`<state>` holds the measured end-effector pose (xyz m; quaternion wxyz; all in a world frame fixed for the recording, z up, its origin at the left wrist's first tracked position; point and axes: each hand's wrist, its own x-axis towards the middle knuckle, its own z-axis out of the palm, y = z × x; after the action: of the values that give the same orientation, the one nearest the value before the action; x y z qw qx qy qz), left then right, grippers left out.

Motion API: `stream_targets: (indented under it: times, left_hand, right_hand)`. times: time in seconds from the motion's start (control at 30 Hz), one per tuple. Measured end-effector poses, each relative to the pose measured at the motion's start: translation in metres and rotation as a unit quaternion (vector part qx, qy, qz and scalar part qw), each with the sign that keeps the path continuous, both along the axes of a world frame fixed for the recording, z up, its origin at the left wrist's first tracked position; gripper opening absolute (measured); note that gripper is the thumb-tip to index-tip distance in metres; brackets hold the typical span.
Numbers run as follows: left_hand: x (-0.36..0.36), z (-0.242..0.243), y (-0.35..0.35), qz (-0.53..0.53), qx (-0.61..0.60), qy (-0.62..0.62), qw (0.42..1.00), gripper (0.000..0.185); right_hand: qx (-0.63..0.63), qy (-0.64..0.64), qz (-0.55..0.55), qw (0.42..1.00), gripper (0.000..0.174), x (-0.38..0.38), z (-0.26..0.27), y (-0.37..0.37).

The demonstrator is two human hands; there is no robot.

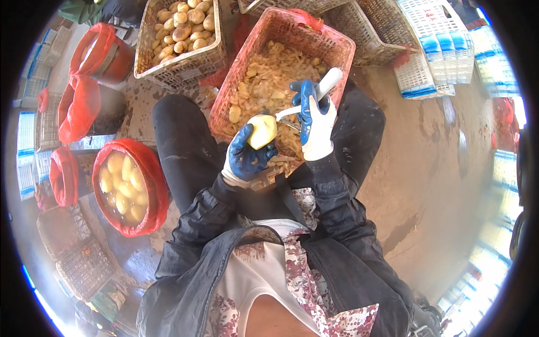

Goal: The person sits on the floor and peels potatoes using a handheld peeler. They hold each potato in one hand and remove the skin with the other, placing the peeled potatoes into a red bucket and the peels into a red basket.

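A peeled, pale yellow potato (263,132) rests in my left hand (248,156), which wears a blue-coated glove. My right hand (316,122), gloved in blue and white, grips a white-handled peeler (329,82). Its head is just right of the potato, with a small gap between them. Both hands are above the near part of a red plastic crate (223,103) that sits between my legs. Potato peelings (263,80) cover the crate's bottom, with a few potatoes or pieces among them.
Unpeeled potatoes (181,31) fill a dirty white crate (181,69) ahead on the left. Peeled potatoes (122,185) sit in water inside a bucket lined with red mesh (158,198) at my left. More red-lined buckets (113,63) stand beyond it. Stacked white-and-blue crates (446,54) are at upper right.
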<state>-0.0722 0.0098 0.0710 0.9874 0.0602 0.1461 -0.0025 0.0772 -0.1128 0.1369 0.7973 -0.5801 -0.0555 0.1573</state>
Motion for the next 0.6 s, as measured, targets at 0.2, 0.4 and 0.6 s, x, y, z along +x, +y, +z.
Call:
stream_targets:
  times: [0.2, 0.4, 0.6]
  left_hand:
    - [0.003, 0.011, -0.012, 0.023, 0.057, -0.025, 0.998, 0.056]
    - [0.002, 0.011, -0.019, 0.025, 0.105, -0.009, 0.994, 0.061]
    - [0.008, 0.002, -0.012, 0.067, 0.174, 0.034, 0.982, 0.058]
  right_hand:
    - [0.049, 0.019, -0.009, 0.999, 0.014, -0.033, 0.004, 0.021]
    - [-0.077, 0.017, -0.103, 0.992, 0.016, 0.003, -0.043, 0.018]
    - [0.089, 0.054, -0.098, 0.99, 0.022, -0.02, -0.011, 0.019]
